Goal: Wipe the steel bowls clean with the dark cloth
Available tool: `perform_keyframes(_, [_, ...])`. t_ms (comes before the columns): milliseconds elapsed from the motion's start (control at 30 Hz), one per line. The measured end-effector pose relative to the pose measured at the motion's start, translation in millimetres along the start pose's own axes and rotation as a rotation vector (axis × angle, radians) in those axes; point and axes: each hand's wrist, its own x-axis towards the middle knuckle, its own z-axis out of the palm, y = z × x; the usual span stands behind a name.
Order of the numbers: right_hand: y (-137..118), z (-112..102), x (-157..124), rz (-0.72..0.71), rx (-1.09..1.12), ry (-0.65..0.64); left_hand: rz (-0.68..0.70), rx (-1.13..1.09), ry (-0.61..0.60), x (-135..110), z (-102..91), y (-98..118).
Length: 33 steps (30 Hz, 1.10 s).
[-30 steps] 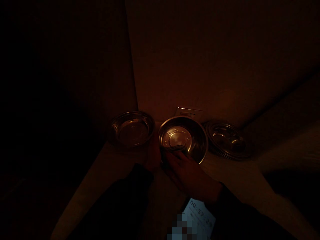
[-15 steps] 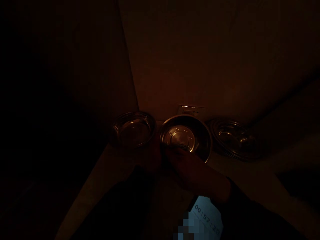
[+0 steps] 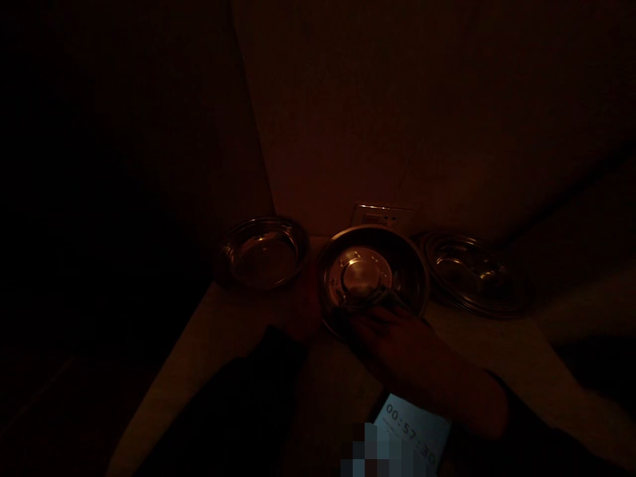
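At the lower edge of the view, a lit phone (image 3: 415, 427) is seen lying on the bench (image 3: 163, 377), its timer read as 00:57:30; a part of the screen is covered by blurred blocks. The forearms are covered by dark sleeves (image 3: 534, 430).

A little farther, the right hand (image 3: 392, 338) is laid over the near rim of a metal bowl (image 3: 411, 281), with its fingers bent down toward the inside. Under the fingertips a dark patch (image 3: 370, 303) is noticed; whether a cloth is pinched there, or only shadow is shown, cannot be told. The left hand (image 3: 304, 311) is almost lost in the darkness, just beside the left side of the bowl; its grip, and whether the rim is touched by it, cannot be told.

The bowl is placed directly in front of both hands. As it is round, no long axis is offered by it. Its open inside is faced upward, and its bottom is found ahead of the right fingers, slightly to their left. The inside is approached more closely by the right hand than by the left.

To the left, a metal basin (image 3: 265, 264) is set; to the right, stacked metal plates (image 3: 474, 275). Behind the bowl, a socket (image 3: 381, 215) is fixed on the wall (image 3: 397, 126).
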Motion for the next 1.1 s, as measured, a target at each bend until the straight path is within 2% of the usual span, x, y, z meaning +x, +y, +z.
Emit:
perform_keyframes(200, [-12,-1,23,-0.024,0.080,0.102,-0.077,-0.124,-0.008,2,3.5,4])
perform_keyframes(333, [-14,1,28,-0.022,0.087,0.136,-0.114,-0.143,-0.024,1,2.4,1])
perform_keyframes(500, [-6,2,16,-0.055,0.046,0.043,-0.040,-0.108,0.049,4,-2.0,-6])
perform_keyframes(633, [2,-3,2,0.005,-0.021,-0.042,-0.006,-0.122,-0.018,4,-2.4,-6])
perform_keyframes(800, [7,-6,-1,0.004,-0.031,-0.047,0.006,-0.126,-0.010,3,-0.5,2])
perform_keyframes(933, [10,-2,1,-0.021,-0.029,-0.034,-0.049,-0.191,0.003,4,1.0,7])
perform_keyframes(1100, [9,0,2,-0.021,-0.077,-0.026,-0.128,-0.313,0.067,9,1.9,1])
